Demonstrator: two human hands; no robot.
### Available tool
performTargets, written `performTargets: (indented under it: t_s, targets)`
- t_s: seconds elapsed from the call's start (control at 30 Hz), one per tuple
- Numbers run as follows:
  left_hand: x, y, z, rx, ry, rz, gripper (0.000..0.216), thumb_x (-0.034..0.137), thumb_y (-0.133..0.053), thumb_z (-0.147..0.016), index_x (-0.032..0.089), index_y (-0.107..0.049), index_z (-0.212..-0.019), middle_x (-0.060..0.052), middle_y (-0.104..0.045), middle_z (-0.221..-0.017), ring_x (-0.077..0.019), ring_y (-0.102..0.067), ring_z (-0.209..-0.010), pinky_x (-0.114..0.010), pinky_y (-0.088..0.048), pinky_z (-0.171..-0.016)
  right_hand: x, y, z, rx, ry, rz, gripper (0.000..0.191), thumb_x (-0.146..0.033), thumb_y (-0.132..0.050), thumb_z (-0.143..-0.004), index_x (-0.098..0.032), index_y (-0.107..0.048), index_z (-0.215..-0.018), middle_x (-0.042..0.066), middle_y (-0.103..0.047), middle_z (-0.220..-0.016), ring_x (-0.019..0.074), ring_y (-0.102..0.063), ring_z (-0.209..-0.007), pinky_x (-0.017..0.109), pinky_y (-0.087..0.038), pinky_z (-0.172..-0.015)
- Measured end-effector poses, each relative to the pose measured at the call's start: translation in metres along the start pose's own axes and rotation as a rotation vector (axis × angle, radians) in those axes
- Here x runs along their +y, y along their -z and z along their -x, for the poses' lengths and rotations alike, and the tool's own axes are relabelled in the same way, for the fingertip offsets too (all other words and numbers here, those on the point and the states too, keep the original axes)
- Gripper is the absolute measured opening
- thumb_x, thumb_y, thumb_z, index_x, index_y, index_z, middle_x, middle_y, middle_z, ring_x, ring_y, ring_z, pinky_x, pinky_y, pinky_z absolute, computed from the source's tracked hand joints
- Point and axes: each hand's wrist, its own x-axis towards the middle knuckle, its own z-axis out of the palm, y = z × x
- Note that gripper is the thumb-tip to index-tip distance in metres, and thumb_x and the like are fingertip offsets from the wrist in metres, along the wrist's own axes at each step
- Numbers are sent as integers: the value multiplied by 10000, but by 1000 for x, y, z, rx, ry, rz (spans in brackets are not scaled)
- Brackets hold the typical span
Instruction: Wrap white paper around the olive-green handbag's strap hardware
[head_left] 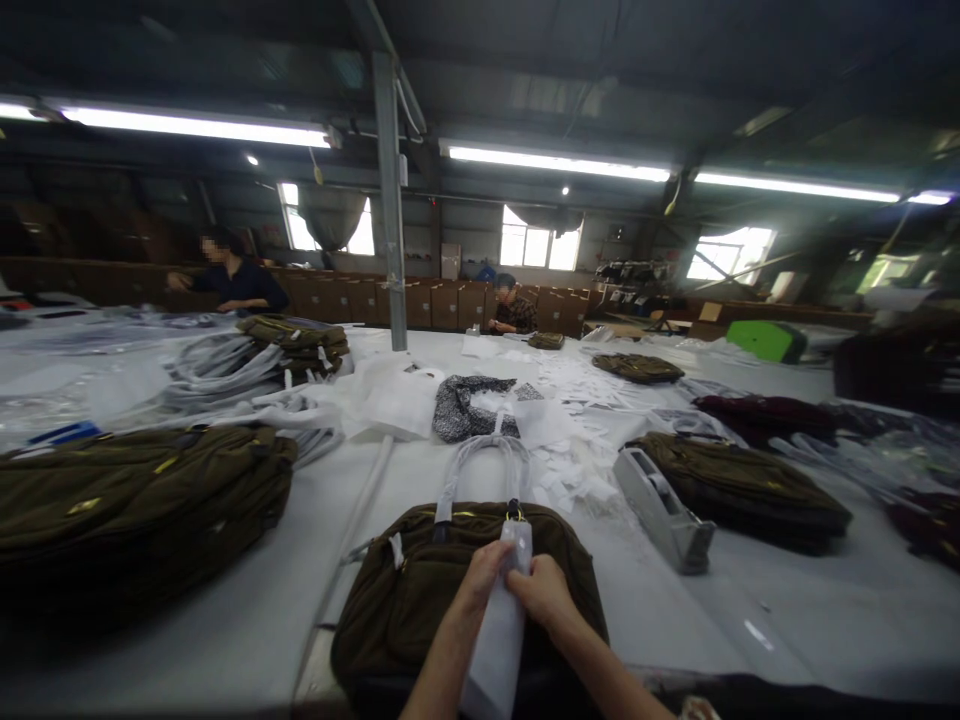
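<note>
An olive-brown handbag (427, 590) lies in front of me at the table's near edge. Its looped handles (484, 455) are wrapped in whitish plastic and point away from me. Over the bag's right half runs a long strip of white wrapping (499, 640), hanging from near a gold ring (515, 515) by the handle. My left hand (486, 575) grips this strip from the left near its upper end. My right hand (544, 592) pinches it from the right, close beside the left. Whatever is inside the wrapping is hidden.
A grey tape dispenser (664, 510) stands to the right, beside another olive bag (742, 485). More olive bags (150, 490) are at left. Patterned black-and-white material (457, 410) and paper scraps (574, 465) lie beyond the handles. A metal post (390, 200) rises behind; two people work farther back.
</note>
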Motion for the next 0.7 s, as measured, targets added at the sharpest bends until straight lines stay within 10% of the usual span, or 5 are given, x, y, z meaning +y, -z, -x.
performTargets:
  t_s: [0.23,0.5,0.7]
  targets:
    - [1,20,55,-42,-12,-271,299,357,-704,-602,83,-676,-719,-29,-610,-595,-138,-511,-529,-234,-346,-517,2,-4,4,62,62,-13,186,-195,-508,-691,-106,-644,-602,61,-646,-597,182,-602,-586,202,-343,-450]
    - [-7,10,81,279,-269,-606,367,217,-512,-753,203,-640,-1096,-77,-644,-1118,-256,-529,-1093,-297,-336,-931,-3,-13,11,93,125,9,179,-197,-509,-693,-115,-626,-586,53,-636,-574,170,-585,-558,197,-333,-446]
    - [-8,0,98,371,-395,-1044,318,256,-356,-875,248,-668,-939,-28,-572,-811,-144,-579,-728,-230,-398,-691,-2,-13,13,112,129,27,162,-184,-518,-687,-118,-616,-576,59,-640,-586,179,-594,-581,197,-337,-454]
